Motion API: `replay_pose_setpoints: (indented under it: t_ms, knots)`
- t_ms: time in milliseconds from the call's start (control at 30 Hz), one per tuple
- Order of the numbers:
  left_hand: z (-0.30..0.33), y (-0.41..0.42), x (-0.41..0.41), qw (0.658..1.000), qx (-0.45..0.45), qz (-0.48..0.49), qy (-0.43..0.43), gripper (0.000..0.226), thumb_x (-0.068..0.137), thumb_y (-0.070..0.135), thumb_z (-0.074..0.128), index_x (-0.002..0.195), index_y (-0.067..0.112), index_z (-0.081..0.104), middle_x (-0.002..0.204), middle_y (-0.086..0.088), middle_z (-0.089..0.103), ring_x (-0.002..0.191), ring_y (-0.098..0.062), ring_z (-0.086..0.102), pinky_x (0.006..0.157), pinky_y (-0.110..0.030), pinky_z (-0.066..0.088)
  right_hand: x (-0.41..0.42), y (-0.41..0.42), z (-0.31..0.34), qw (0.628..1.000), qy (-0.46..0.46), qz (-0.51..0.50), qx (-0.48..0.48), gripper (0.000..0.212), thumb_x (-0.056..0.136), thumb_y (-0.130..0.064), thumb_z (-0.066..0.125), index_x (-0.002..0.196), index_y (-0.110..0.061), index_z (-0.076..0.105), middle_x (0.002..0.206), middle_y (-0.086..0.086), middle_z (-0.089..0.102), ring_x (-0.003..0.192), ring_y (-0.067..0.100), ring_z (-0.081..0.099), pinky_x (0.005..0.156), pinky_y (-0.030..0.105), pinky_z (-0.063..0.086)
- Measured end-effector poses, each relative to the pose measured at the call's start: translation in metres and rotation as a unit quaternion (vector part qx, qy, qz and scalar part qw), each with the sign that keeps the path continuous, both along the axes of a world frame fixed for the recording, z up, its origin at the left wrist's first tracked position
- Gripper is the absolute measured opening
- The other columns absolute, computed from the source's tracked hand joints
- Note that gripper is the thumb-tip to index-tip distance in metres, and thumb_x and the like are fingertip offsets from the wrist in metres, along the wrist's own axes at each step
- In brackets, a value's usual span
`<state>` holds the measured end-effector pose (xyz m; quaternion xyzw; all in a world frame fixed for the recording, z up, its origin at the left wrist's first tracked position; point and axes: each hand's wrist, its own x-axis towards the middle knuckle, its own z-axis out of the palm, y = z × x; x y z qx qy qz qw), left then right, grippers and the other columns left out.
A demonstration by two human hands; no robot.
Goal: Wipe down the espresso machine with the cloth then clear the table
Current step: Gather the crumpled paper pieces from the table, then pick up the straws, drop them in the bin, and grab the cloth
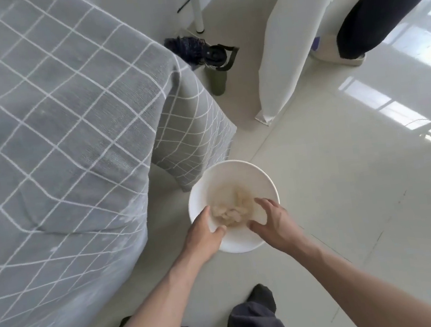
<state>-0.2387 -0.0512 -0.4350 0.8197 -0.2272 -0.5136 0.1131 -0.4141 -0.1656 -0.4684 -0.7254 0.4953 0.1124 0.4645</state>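
Currently, head view: a white basin (262, 182) stands on the pale tiled floor (349, 187), just beside the hanging corner of a grey checked tablecloth (52, 116). A beige cloth (231, 210) lies crumpled in the basin's middle. Left hand (204, 236) reaches in at the basin's near-left rim, fingers curled down at the cloth; whether they actually grasp it, cannot tell. Right hand (272, 219) hovers over the near-right rim, fingers spread and relaxed, holding nothing. Beyond the table corner, a dark green bottle (217, 72) stands on the floor beside a folded dark umbrella (185, 48). Another person's dark trouser leg (385, 3) is at the upper right.
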Motion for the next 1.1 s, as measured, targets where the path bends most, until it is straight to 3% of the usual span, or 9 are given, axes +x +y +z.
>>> replay_pose_setpoints:
  t_ms: [133, 233, 367, 600, 767, 933, 1100]
  knots:
    - [0.061, 0.009, 0.003, 0.999, -0.005, -0.028, 0.017, 0.073, 0.104, 0.041, 0.056, 0.164, 0.029, 0.016, 0.169, 0.004, 0.026, 0.15, -0.021, 0.035, 0.111, -0.029, 0.033, -0.005, 0.004, 0.058, 1.0, -0.007, 0.008, -0.001, 0.066, 0.091, -0.044, 0.067, 0.15, -0.024, 0.044, 0.153, -0.003, 0.044, 0.135, 0.022, 0.047, 0.095, 0.028, 0.039]
    - [0.119, 0.02, 0.007, 0.999, -0.022, -0.021, 0.021, 0.073, 0.104, 0.044, 0.055, 0.165, 0.029, 0.017, 0.171, 0.007, 0.019, 0.154, -0.017, 0.027, 0.115, -0.028, 0.027, -0.009, 0.007, 0.112, 1.0, -0.011, 0.015, -0.013, 0.068, 0.089, -0.048, 0.068, 0.149, -0.025, 0.045, 0.154, -0.003, 0.043, 0.139, 0.024, 0.044, 0.105, 0.035, 0.041]
    - [0.198, 0.037, 0.012, 0.998, -0.059, -0.03, 0.008, 0.072, 0.104, 0.048, 0.054, 0.165, 0.03, 0.019, 0.171, 0.009, 0.019, 0.157, -0.014, 0.021, 0.122, -0.032, 0.023, -0.002, 0.007, 0.193, 0.999, -0.034, 0.01, -0.039, 0.067, 0.087, -0.049, 0.068, 0.147, -0.027, 0.048, 0.154, -0.005, 0.042, 0.138, 0.021, 0.044, 0.108, 0.036, 0.04]
    - [0.333, 0.075, 0.024, 0.988, -0.138, -0.054, -0.044, 0.069, 0.103, 0.054, 0.051, 0.163, 0.038, 0.021, 0.17, 0.014, 0.019, 0.156, -0.014, 0.024, 0.127, -0.04, 0.024, 0.022, 0.027, 0.331, 0.993, -0.073, 0.038, -0.085, 0.065, 0.087, -0.047, 0.069, 0.145, -0.023, 0.051, 0.153, -0.003, 0.044, 0.136, 0.025, 0.046, 0.11, 0.038, 0.039]
    - [0.418, 0.104, 0.049, 0.975, -0.204, -0.027, -0.08, 0.066, 0.105, 0.049, 0.052, 0.163, 0.035, 0.024, 0.168, 0.013, 0.026, 0.154, -0.015, 0.03, 0.125, -0.036, 0.027, 0.048, 0.056, 0.41, 0.985, -0.096, 0.072, -0.121, 0.063, 0.09, -0.047, 0.069, 0.145, -0.022, 0.051, 0.154, 0.001, 0.045, 0.141, 0.025, 0.042, 0.115, 0.039, 0.035]
    - [0.477, 0.148, 0.091, 0.972, -0.212, -0.012, -0.1, 0.067, 0.104, 0.055, 0.049, 0.163, 0.038, 0.021, 0.17, 0.011, 0.024, 0.154, -0.02, 0.031, 0.124, -0.044, 0.031, 0.084, 0.093, 0.47, 0.976, -0.13, 0.1, -0.143, 0.06, 0.089, -0.05, 0.066, 0.143, -0.025, 0.054, 0.15, -0.001, 0.049, 0.139, 0.021, 0.044, 0.113, 0.038, 0.037]
    - [0.513, 0.209, 0.133, 0.968, -0.223, 0.02, -0.109, 0.065, 0.106, 0.051, 0.047, 0.163, 0.035, 0.021, 0.17, 0.008, 0.025, 0.154, -0.021, 0.031, 0.123, -0.04, 0.028, 0.13, 0.14, 0.512, 0.965, -0.14, 0.141, -0.17, 0.06, 0.093, -0.049, 0.064, 0.145, -0.021, 0.052, 0.151, 0.001, 0.047, 0.139, 0.023, 0.044, 0.114, 0.044, 0.038]
